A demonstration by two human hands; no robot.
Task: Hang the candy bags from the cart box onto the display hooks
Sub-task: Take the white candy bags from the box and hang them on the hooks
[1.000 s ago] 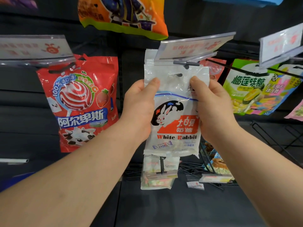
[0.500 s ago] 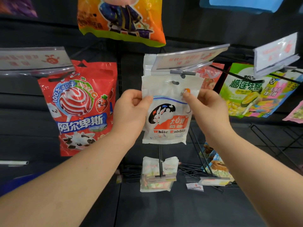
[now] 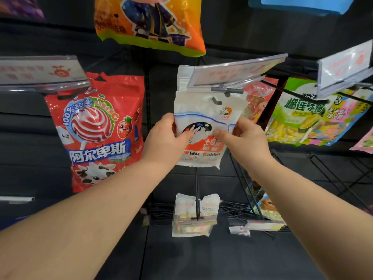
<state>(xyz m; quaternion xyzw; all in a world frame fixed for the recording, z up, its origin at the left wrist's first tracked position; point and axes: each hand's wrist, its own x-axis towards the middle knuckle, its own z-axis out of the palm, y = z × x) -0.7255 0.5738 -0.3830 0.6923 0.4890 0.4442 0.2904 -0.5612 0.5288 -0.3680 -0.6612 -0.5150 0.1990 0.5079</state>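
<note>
A white White Rabbit candy bag (image 3: 205,110) hangs upright in front of me, its punched hole at the tip of a display hook (image 3: 226,90) under a clear price-tag holder (image 3: 236,72). My left hand (image 3: 167,136) pinches the bag's left edge, thumb on the front. My right hand (image 3: 242,138) pinches its right edge the same way. Another white bag (image 3: 182,77) hangs behind it on the same hook. The cart box is out of view.
A red lollipop bag (image 3: 96,128) hangs to the left, an orange bag (image 3: 149,23) above, and a green durian candy bag (image 3: 302,112) to the right. Below hangs a small pastel candy bag (image 3: 193,215) on a lower hook. Empty wire hooks (image 3: 333,174) stick out at the lower right.
Both hands have pushed the White Rabbit bag away from me toward the hook, and they have slid lower on the bag's sides.
</note>
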